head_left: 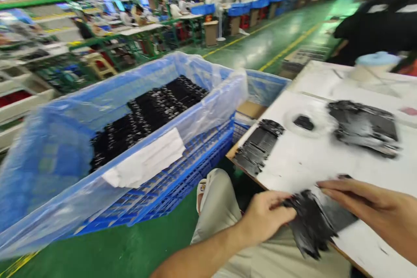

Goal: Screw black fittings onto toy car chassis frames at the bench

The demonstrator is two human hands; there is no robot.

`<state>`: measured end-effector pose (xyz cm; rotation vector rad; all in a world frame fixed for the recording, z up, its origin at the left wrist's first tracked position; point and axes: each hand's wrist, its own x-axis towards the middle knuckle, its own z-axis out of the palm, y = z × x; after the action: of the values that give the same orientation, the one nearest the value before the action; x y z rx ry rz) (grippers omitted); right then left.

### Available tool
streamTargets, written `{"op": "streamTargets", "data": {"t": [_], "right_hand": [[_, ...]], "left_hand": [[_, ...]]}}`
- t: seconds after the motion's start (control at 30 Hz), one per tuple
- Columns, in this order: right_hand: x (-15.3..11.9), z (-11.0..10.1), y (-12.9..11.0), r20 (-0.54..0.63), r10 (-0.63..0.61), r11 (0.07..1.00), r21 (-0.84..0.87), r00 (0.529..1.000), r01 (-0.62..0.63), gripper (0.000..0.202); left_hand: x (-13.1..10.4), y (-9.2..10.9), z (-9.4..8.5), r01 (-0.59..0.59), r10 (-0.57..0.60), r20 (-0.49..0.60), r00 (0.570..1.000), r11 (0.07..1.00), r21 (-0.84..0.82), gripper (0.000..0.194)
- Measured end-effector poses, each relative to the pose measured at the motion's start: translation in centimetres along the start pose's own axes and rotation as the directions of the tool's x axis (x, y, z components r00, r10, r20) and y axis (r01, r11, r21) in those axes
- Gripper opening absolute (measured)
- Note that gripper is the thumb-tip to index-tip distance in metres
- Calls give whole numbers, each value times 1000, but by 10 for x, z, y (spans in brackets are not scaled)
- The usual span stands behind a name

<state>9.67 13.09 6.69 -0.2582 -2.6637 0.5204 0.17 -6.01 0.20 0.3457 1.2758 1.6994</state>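
Observation:
My left hand [269, 217] is closed, its thumb and fingers pinching the upper left corner of a thin, crumpled black piece [311, 221] that hangs over the table's front edge. The piece is smeared by motion, so its kind does not show clearly. On the right, my right hand [361, 197] has its fingers pressed together close to the top of that piece; what lies between the fingertips is hidden. A flat dark grey sheet [340, 213] lies on the white table [293, 160] behind the black piece and under my right hand.
A flat black stack [260, 145] lies at the table's left edge, a larger black pile [366, 126] farther right. Between them sits a translucent roll [304, 120]. To the left stands a plastic-lined blue crate [202, 167] with black bundles [156, 115]. A person in black [381, 26] is across the table.

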Motion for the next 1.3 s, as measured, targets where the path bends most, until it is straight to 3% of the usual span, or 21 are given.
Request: {"op": "streamTargets", "data": {"t": [0.07, 0.27, 0.5, 0.8, 1.07, 1.3], "right_hand": [[-10, -7, -11, 79, 56, 997, 58, 995, -60, 23], [-24, -11, -32, 37, -13, 1000, -25, 999, 14, 14], [-35, -10, -38, 124, -51, 997, -51, 991, 57, 14], [-37, -10, -44, 138, -79, 975, -196, 987, 106, 18], [-30, -14, -51, 201, -175, 898, -370, 964, 240, 20], [-30, -14, -50, 220, -273, 829, -440, 936, 346, 22]], "left_hand": [[0, 2, 2, -18, 17, 19, 1000, 999, 28, 44], [-2, 8, 10, 15, -18, 57, 998, 998, 57, 42], [-6, 13, 17, -48, 35, 91, 995, 988, 145, 38], [-7, 18, 22, -81, 60, 98, 993, 972, 223, 42], [-10, 21, 25, -121, 92, 93, 991, 912, 392, 43], [-9, 21, 24, -169, 133, 114, 985, 892, 420, 41]]}}
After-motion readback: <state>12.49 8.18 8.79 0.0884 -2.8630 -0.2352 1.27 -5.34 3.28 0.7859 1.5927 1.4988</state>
